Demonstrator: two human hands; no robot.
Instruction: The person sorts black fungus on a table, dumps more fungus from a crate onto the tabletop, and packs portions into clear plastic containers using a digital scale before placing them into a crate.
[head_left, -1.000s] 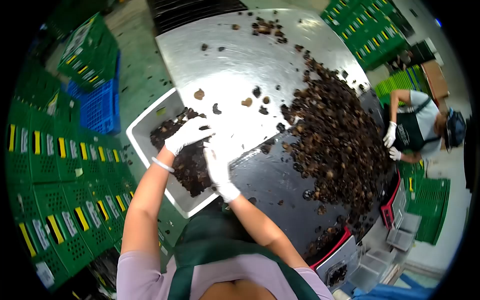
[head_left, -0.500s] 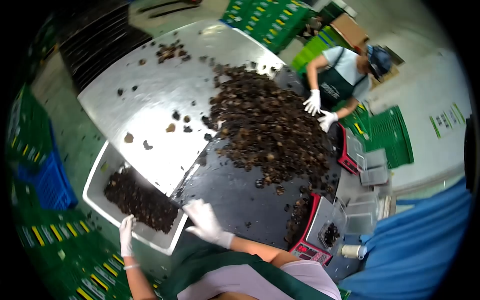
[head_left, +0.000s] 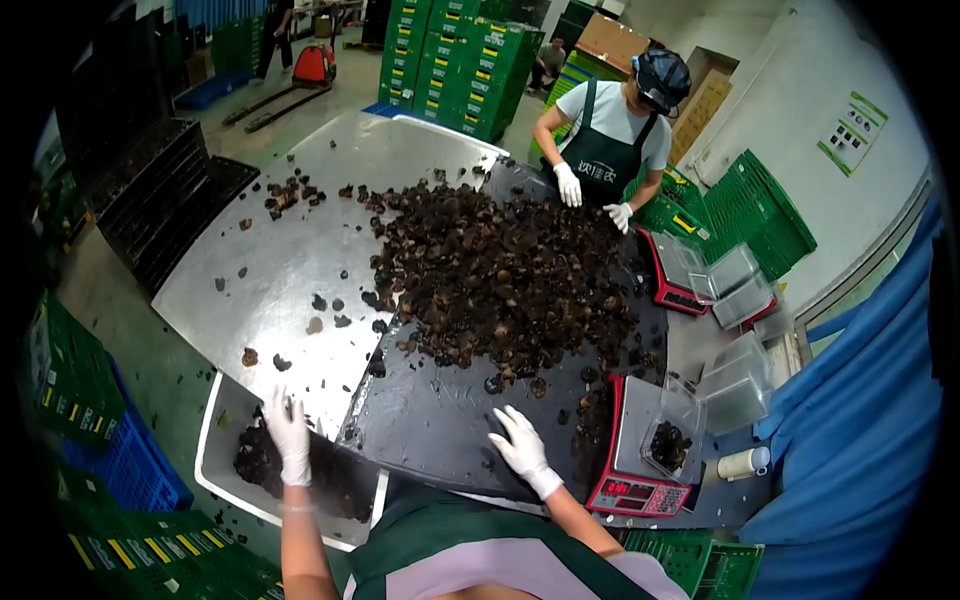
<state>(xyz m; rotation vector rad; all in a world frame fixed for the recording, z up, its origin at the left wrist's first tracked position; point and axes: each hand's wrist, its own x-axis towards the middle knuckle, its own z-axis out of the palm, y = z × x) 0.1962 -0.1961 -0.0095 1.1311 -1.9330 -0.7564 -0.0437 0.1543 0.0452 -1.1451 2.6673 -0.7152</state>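
My left hand, in a white glove, is over the inner side of a white tub, near the metal table's edge; its fingers are spread and nothing shows in them. Dark brown pieces, like wood ear mushrooms, lie in the tub, partly hidden by the hand. On the right, my gloved right hand is open just above or on the black table surface; contact is unclear. A large heap of the same pieces covers the table ahead of both hands.
To the right stands a red scale with a clear plastic box holding dark pieces. Stacked clear boxes and a white cup are beyond it. A co-worker in white gloves stands across the heap. Green crates flank the left.
My view has levelled and turned. My left hand has moved from the tub's near rim to its table side. My right hand has moved right, away from the tub, over the black surface.
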